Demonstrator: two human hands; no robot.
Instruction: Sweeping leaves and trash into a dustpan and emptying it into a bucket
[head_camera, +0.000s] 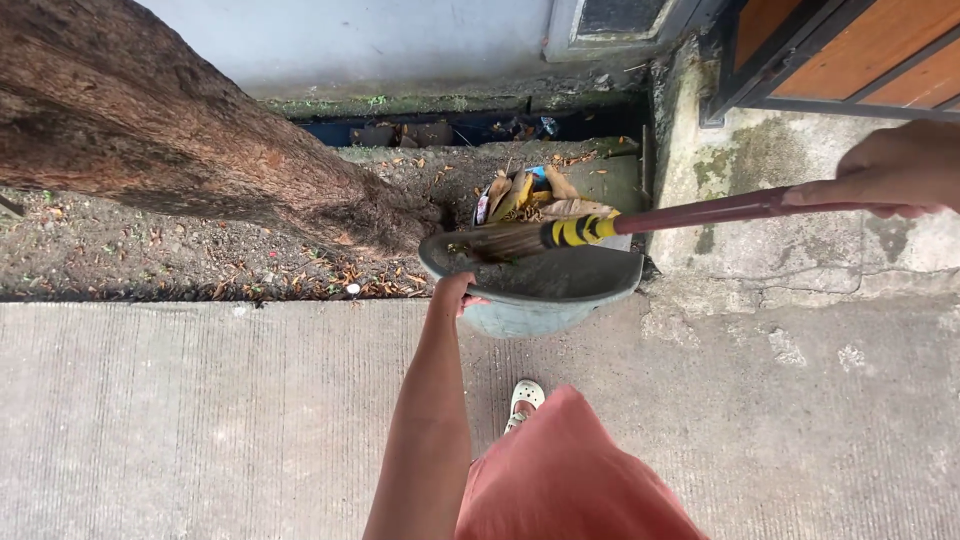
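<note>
Head view: your left hand (452, 293) gripped the near rim of the grey basin (560, 285), tilted at the pavement edge beside the tree trunk (180, 140). Your right hand (900, 165) was closed around the broom (640, 222) handle, bristles inside the basin, dry leaves (535, 198) beyond.

View: you have one camera, worn on the head.
Facing: it looks steeply down past your arms onto the concrete pavement (200, 420).
Range: close, within arm's reach.
Overlap: none; single view.
</note>
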